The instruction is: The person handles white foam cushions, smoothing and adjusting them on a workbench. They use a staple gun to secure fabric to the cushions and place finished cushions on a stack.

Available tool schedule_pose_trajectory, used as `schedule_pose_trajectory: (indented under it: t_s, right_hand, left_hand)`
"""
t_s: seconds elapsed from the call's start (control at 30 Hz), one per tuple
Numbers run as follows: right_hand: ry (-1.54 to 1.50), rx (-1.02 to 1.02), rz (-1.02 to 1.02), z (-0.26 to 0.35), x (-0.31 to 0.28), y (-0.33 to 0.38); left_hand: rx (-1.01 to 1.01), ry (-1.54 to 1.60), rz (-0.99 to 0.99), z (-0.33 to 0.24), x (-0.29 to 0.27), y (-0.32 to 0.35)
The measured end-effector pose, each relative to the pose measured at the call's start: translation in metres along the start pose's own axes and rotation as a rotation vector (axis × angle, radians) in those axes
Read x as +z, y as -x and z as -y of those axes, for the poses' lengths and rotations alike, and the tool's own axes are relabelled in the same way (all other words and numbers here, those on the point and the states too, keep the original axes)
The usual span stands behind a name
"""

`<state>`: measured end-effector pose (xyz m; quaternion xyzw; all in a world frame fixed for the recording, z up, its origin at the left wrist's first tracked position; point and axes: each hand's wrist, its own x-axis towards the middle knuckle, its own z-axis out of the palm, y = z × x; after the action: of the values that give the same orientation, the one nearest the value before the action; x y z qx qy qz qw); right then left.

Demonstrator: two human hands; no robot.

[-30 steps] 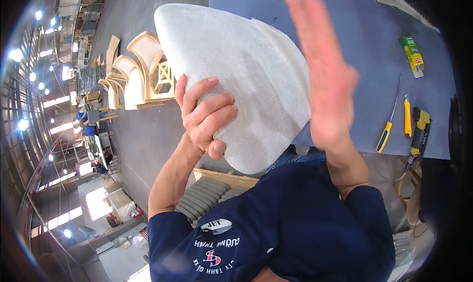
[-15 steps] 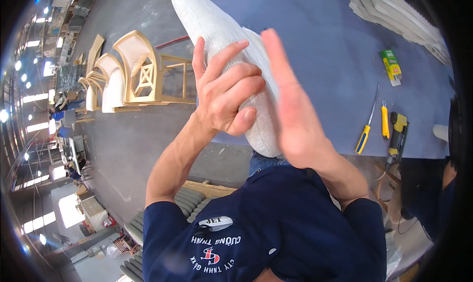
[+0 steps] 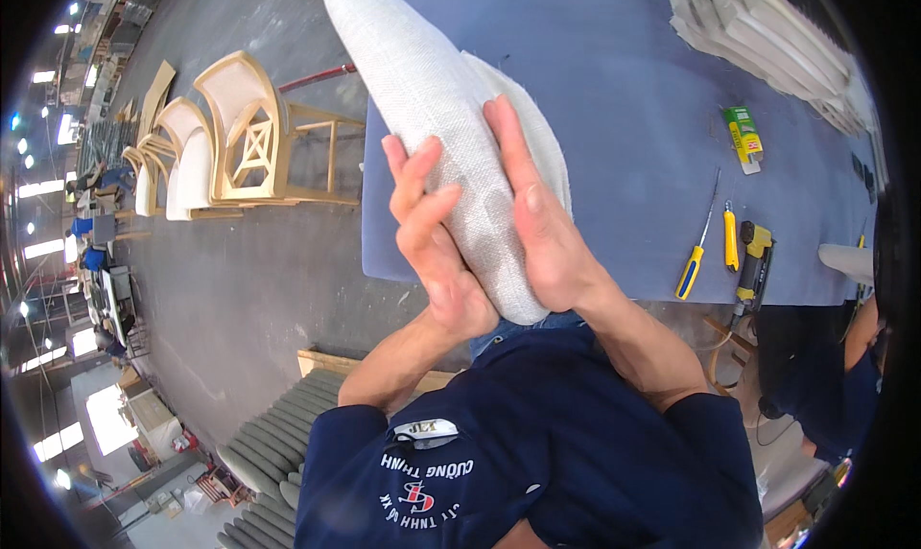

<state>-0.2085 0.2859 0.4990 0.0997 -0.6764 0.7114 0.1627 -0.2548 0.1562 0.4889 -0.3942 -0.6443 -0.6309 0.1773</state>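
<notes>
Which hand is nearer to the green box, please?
Right. The right hand is against the cushion, toward the box; the left hand is farther, at the cushion's left side.

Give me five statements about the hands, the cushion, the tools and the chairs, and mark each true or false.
1. The pale fabric-covered cushion is between the left grip and right grip. True.
2. The yellow utility knife lies between the screwdriver and the staple gun. True.
3. The left grip holds the staple gun. False: it touches the cushion.
4. The green-and-yellow box lies on the blue-topped table. True.
5. The wooden chairs are at the picture's right. False: they are at its left.
</notes>
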Motion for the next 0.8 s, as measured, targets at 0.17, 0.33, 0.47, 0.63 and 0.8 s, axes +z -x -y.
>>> schedule_pose_trajectory:
  t_s: [0.17, 0.33, 0.47, 0.63, 0.8]
  right_hand:
    - [0.03, 0.127, 0.051, -0.031, -0.01, 0.001]
    - [0.06, 0.147, 0.056, -0.047, -0.012, 0.005]
    - [0.152, 0.169, 0.041, -0.039, -0.001, 0.009]
    - [0.189, -0.218, 0.029, 0.029, 0.015, 0.004]
    - [0.273, -0.089, 0.048, -0.04, 0.03, 0.021]
  left_hand:
    - [0.191, 0.084, 0.006, -0.001, 0.005, 0.013]
    - [0.33, -0.255, 0.303, -0.017, -0.015, 0.006]
    - [0.312, -0.363, 0.443, -0.024, -0.04, 0.007]
    - [0.258, -0.438, 0.289, -0.023, -0.055, 0.031]
    - [0.253, -0.39, 0.311, -0.024, -0.073, 0.041]
